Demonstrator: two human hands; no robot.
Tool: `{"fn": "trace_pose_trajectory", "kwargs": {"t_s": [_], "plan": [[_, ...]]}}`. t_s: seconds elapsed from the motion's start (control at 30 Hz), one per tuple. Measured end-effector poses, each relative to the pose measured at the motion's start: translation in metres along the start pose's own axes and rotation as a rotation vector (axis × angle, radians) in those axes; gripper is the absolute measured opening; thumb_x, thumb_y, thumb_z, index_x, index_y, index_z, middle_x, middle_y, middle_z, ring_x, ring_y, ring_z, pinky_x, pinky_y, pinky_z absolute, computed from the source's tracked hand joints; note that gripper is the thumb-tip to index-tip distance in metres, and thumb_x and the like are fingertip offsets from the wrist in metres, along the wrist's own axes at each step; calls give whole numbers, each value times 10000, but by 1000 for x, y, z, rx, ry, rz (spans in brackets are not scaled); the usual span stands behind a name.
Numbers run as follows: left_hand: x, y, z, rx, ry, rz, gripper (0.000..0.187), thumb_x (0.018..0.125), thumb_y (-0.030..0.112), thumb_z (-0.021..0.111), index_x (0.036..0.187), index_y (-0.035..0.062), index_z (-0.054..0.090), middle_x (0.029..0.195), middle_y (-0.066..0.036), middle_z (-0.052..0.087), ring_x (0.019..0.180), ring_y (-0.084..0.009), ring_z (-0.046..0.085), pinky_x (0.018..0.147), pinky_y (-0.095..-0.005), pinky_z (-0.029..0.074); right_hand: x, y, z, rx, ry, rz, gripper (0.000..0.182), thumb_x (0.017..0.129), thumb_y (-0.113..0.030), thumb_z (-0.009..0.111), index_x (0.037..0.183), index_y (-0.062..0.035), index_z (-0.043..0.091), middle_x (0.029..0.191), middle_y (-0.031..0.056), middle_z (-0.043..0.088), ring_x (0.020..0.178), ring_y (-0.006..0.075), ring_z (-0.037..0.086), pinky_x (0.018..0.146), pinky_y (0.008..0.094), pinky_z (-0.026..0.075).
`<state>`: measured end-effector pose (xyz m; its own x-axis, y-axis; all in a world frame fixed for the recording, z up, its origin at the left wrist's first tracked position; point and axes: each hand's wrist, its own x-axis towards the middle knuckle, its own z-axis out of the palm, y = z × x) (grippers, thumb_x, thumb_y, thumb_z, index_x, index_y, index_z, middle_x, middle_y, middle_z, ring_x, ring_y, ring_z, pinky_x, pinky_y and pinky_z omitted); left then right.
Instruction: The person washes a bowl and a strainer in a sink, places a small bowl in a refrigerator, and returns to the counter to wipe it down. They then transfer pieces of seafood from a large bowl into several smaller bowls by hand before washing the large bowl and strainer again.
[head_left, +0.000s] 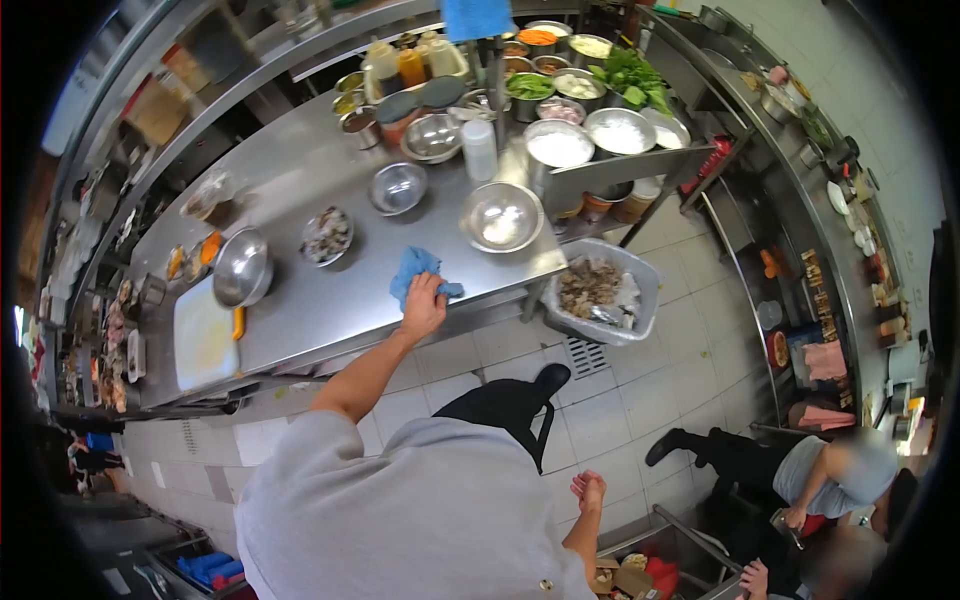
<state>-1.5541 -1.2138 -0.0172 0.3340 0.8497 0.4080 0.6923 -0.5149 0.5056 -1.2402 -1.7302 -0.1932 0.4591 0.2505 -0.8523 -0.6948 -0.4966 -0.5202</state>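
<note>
My left hand (426, 303) rests on a blue cloth (413, 272) at the front edge of the steel counter, its fingers closed over the bunched fabric. Low at my side hangs my right hand (589, 489), away from the counter; its fingers are loosely bent and slightly apart, with nothing visible in them. Behind the cloth stand a small steel bowl (398, 188) and a larger shiny bowl (503, 217). To the left is a bowl of greyish pieces, perhaps shellfish (327, 237).
A white cutting board (205, 335) lies at the left, beside a yellow-handled tool (239, 323) and a tilted steel bowl (243, 268). A lined bin of scraps (600, 290) stands at the counter's right end. Two other people sit or crouch at lower right, one with grey sleeves (808, 475).
</note>
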Motion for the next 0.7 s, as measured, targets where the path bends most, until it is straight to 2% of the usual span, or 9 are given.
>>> {"fn": "trace_pose_trajectory", "kwargs": {"t_s": [0.1,0.2,0.23,0.37,0.43,0.47,0.53,0.63,0.7], "plan": [[27,10,31,5,15,72,193,693,70,654,864,31,573,925,-191,557,930,-405,527,824,-488,419,30,-63,-8,-29,7,-95,136,918,-68,541,1050,-83,566,927,105,653,803,234,683,624,373,592],[41,24,43,57,74,133,209,676,110,649,856,36,571,902,-186,530,906,-394,512,803,-485,415,41,-115,-26,-52,74,-97,135,925,-60,518,1053,-81,557,899,96,658,753,222,676,577,346,563],[47,34,41,95,29,96,217,689,136,637,870,34,574,923,-189,532,913,-398,506,809,-493,413,38,-129,-34,-30,80,-98,127,933,-69,493,1030,-73,576,893,98,655,766,238,688,618,381,586],[60,40,54,198,-92,-36,265,708,161,628,926,22,572,993,-190,539,979,-396,490,864,-504,394,68,-164,-81,-93,144,-61,127,936,-78,478,1018,-72,574,876,94,654,740,234,685,588,379,575],[67,60,55,396,-163,-155,305,730,182,621,977,7,589,1042,-187,554,1031,-391,489,905,-499,387,77,-167,-102,-31,169,-36,120,918,-60,485,998,-79,572,837,79,651,687,222,680,542,363,559],[72,71,58,531,-189,-207,327,743,195,616,1003,-3,599,1072,-186,563,1059,-390,491,929,-496,384,81,-166,-112,-37,160,-9,116,931,-97,490,1010,-74,572,860,90,652,713,237,682,575,387,567],[73,81,74,653,-205,-424,444,767,210,602,1141,-27,579,1197,-195,557,1198,-391,468,1045,-510,337,104,-176,-134,-63,145,32,151,957,-170,499,1034,-63,571,905,111,654,767,266,687,639,435,584],[55,94,104,704,-100,-369,643,761,156,621,1349,-24,431,1371,-245,458,1384,-382,342,1184,-543,148,131,-206,-158,-60,165,98,152,954,-192,526,1047,-80,570,912,114,652,763,279,686,656,454,582],[59,142,118,628,-124,-381,642,742,117,631,1340,-7,435,1365,-240,453,1383,-375,344,1184,-546,143,154,-228,-177,-64,154,104,147,952,-189,531,1048,-85,573,910,112,651,760,280,686,657,457,582]]}}
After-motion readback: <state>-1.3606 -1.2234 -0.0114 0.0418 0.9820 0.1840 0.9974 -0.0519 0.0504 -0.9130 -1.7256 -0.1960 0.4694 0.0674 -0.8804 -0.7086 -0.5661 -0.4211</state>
